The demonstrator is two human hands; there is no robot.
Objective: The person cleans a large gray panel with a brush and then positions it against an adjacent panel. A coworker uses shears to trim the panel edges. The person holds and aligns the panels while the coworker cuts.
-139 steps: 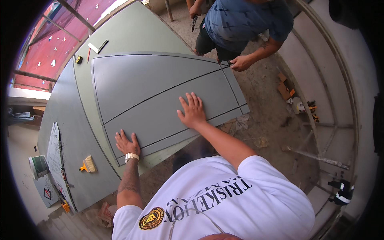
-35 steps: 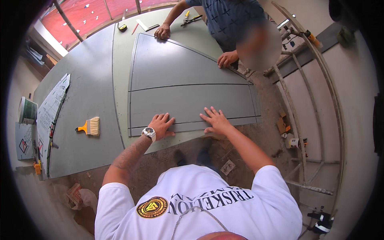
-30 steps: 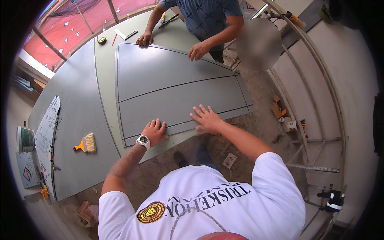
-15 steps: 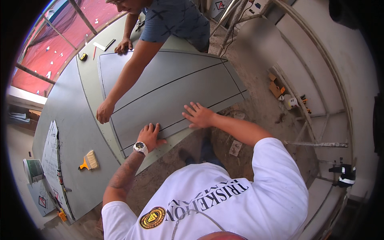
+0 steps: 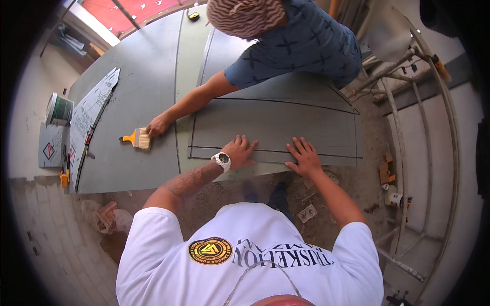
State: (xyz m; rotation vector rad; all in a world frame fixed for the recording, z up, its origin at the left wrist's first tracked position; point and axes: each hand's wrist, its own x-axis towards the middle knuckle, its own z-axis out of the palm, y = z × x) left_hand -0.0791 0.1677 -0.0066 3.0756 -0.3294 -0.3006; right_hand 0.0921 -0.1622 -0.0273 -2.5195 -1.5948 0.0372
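The left hand (image 5: 239, 151) and right hand (image 5: 307, 159) lie open, fingers spread, on the lower edge of the grey panel (image 5: 275, 122) at centre frame, probably steadying it. Left of centre, a co-worker's hand (image 5: 159, 125) reaches the brush (image 5: 138, 138); its grip is unclear.

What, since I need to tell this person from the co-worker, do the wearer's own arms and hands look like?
Both arms have short white sleeves. The left forearm carries a patterned tattoo; a white wristwatch with a dark round face sits near the ungloved left hand. The right hand is also ungloved, without a watch.
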